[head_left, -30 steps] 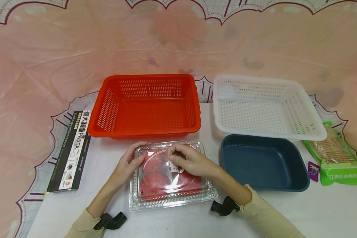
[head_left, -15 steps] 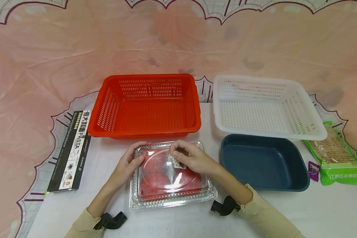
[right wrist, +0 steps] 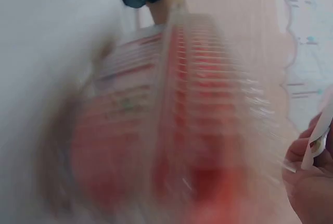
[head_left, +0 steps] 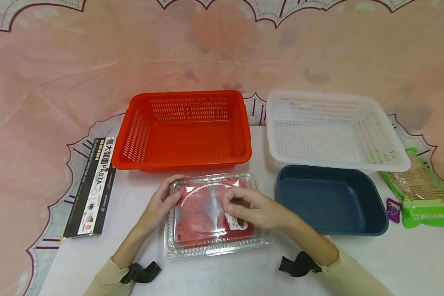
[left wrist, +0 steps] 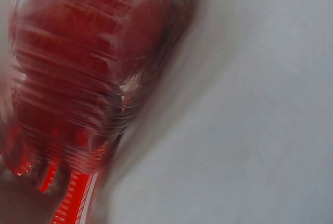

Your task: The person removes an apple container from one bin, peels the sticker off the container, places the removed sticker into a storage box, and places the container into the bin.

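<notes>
A clear plastic clamshell container (head_left: 218, 249) with red round pieces inside lies in front of the baskets. My left hand (head_left: 162, 204) holds its left end, thumb on the lid; in the left wrist view, fingers (left wrist: 61, 179) curl at the container's end. My right hand (head_left: 260, 209) pinches a white printed sticker (head_left: 235, 223) between thumb and forefinger, over the right part of the lid. In the right wrist view the sticker (right wrist: 323, 135) stands bent in the fingers, and the container (right wrist: 208, 109) is blurred. Whether the sticker still touches the lid, I cannot tell.
Behind the container stands a red basket (head_left: 186, 166), with a white basket (head_left: 336, 163) to its right. A dark blue basin (head_left: 329, 201) sits right of the container. A black pasta box (head_left: 92, 187) lies left; a green bag (head_left: 429, 213) and a purple packet (head_left: 394, 210) lie right.
My right hand has moved right and slightly toward me with the sticker, and more of the sticker shows. The left hand keeps its hold on the container. The head view has shifted slightly.
</notes>
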### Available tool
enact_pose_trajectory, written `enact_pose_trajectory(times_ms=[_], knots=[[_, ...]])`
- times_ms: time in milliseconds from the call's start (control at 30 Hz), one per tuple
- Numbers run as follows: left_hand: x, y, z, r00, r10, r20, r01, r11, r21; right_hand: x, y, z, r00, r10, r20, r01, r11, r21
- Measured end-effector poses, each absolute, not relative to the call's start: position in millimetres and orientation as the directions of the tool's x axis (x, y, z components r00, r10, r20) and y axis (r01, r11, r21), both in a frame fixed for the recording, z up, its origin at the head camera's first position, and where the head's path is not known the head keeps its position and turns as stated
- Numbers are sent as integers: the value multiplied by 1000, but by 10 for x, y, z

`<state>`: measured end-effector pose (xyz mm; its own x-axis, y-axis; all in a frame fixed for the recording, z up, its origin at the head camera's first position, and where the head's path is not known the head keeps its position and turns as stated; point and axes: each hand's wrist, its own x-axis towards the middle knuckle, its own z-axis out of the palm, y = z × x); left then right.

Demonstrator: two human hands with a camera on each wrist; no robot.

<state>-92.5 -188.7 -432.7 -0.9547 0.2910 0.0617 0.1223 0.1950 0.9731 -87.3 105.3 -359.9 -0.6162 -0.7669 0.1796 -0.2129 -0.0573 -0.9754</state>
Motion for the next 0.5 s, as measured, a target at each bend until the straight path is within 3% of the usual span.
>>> enact_pose_trajectory(times_ms=[67,267,500], knots=[[-916,-1888,-4339,-956,286,58,117,193,974,-824,1232,-3531,-604,-780,164,-246,-14,-969],[-918,-1892,-4347,-956,288,48,111,205,972,-881,1914,-3447,-672,-735,87,-296,159,-942],[-938,-1894,-4352,-954,295,59,123,204,971,-1015,2578,-3686,-692,-722,1,-340,324,-883]])
